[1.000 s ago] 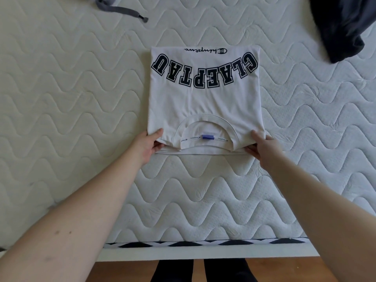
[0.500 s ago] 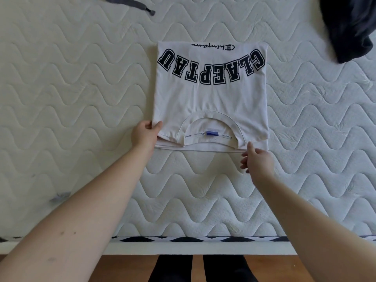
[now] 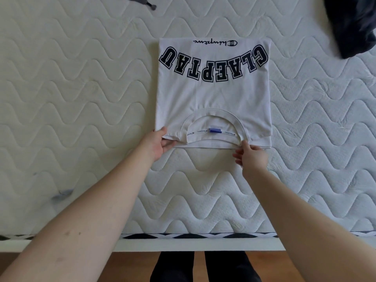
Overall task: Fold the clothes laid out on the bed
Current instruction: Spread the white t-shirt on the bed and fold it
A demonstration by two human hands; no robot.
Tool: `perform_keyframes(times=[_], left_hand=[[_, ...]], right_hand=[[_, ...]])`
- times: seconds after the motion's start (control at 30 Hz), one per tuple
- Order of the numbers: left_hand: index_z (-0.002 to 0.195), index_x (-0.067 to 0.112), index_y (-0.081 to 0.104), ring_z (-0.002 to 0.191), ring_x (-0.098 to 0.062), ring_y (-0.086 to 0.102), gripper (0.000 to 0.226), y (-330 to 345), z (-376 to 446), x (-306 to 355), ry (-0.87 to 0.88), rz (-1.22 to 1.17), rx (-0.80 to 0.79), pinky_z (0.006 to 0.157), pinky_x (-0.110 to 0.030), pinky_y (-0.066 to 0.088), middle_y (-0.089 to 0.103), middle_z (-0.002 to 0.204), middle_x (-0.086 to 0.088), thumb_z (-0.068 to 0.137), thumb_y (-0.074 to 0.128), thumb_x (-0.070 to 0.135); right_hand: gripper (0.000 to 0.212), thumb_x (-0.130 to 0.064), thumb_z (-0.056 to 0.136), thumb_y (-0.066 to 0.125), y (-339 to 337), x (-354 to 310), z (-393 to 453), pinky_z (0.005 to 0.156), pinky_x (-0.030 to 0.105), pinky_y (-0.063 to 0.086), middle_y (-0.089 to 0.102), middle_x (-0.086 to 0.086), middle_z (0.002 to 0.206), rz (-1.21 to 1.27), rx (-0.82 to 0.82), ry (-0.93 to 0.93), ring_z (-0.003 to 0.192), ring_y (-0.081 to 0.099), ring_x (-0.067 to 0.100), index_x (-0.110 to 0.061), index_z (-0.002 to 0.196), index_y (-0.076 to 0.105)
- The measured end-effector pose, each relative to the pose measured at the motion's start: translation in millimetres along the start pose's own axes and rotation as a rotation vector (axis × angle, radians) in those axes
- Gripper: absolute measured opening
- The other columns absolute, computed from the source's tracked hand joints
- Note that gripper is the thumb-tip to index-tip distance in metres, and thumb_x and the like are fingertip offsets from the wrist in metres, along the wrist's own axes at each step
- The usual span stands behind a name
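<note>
A home bedroom: a quilted bare mattress (image 3: 81,98) on a bed, over wooden flooring (image 3: 130,267).

Both bare arms reach forward.
The left hand (image 3: 157,144) pinches cloth with thumb on top; the right hand (image 3: 251,156) pinches with fingertips (image 3: 244,143), the other fingers loosely curled.

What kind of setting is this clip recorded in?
Most likely a bedroom: a bare quilted mattress, a folded white T-shirt on it, a dark garment at its far corner, and wooden flooring below.
</note>
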State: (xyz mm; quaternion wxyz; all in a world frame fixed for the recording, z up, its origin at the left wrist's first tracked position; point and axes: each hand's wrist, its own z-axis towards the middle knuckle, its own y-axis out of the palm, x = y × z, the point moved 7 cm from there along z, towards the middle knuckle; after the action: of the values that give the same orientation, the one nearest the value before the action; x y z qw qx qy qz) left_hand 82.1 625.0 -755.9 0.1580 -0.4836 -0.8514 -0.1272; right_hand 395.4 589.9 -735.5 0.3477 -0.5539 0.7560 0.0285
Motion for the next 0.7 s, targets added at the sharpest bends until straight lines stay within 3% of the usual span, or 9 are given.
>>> perform_keyframes(times=[0.07,0.17,0.3,0.47,0.53,0.7], left_hand=[[0.114,0.008,0.05,0.071,-0.018,0.068,0.023,-2.8,0.4,1.0,0.002,0.132,0.051,0.048,-0.028,0.058,0.065,0.097,-0.007,0.1,0.056,0.025],[0.105,0.006,0.055,0.053,-0.013,0.067,0.026,-6.9,-0.3,3.6,0.037,0.324,0.12,0.041,-0.024,0.052,0.069,0.081,-0.01,0.096,0.062,0.03],[0.09,0.012,0.062,0.049,-0.008,0.066,0.019,-1.7,-8.0,-3.7,0.022,0.234,0.008,0.041,-0.019,0.05,0.069,0.062,-0.002,0.091,0.069,0.03],[0.091,0.019,0.062,0.054,-0.005,0.067,0.012,9.0,-19.0,-27.1,-0.023,0.157,-0.111,0.04,-0.016,0.046,0.072,0.077,0.008,0.087,0.072,0.026],[0.089,0.018,0.064,0.053,-0.006,0.067,0.012,13.7,-21.0,-31.3,-0.01,0.148,-0.087,0.042,-0.017,0.048,0.073,0.07,0.008,0.086,0.074,0.022],[0.085,0.014,0.062,0.05,-0.006,0.063,0.014,15.4,-17.3,-34.2,0.078,0.17,0.059,0.042,-0.018,0.047,0.071,0.08,-0.003,0.084,0.074,0.007]], right_hand=[[0.025,-0.028,0.095,0.062,-3.9,0.3,0.5,0.047,0.026,0.049,0.07,0.005,0.07,-0.039,-0.007,-0.013,0.054,0.068,0.013,-0.009,0.08,0.066],[0.03,-0.034,0.096,0.059,-7.5,-2.1,-2.8,0.05,0.029,0.05,0.071,0.004,0.068,-0.124,-0.007,-0.053,0.056,0.069,0.017,-0.011,0.08,0.066],[0.037,-0.039,0.098,0.053,13.2,-1.7,-17.2,0.042,0.024,0.046,0.068,0.0,0.056,-0.172,-0.109,-0.091,0.048,0.065,0.015,-0.01,0.08,0.067],[0.027,-0.029,0.099,0.054,63.8,5.7,-39.2,0.046,0.025,0.047,0.07,0.002,0.063,-0.162,-0.311,-0.086,0.053,0.066,0.016,-0.011,0.087,0.07],[0.026,-0.029,0.098,0.054,71.9,8.1,-42.3,0.045,0.024,0.047,0.071,0.002,0.064,-0.145,-0.305,-0.073,0.054,0.067,0.016,-0.012,0.088,0.07],[0.024,-0.028,0.098,0.053,74.5,13.8,-45.6,0.046,0.025,0.049,0.072,0.001,0.065,-0.173,-0.296,-0.068,0.055,0.068,0.016,-0.012,0.088,0.069]])
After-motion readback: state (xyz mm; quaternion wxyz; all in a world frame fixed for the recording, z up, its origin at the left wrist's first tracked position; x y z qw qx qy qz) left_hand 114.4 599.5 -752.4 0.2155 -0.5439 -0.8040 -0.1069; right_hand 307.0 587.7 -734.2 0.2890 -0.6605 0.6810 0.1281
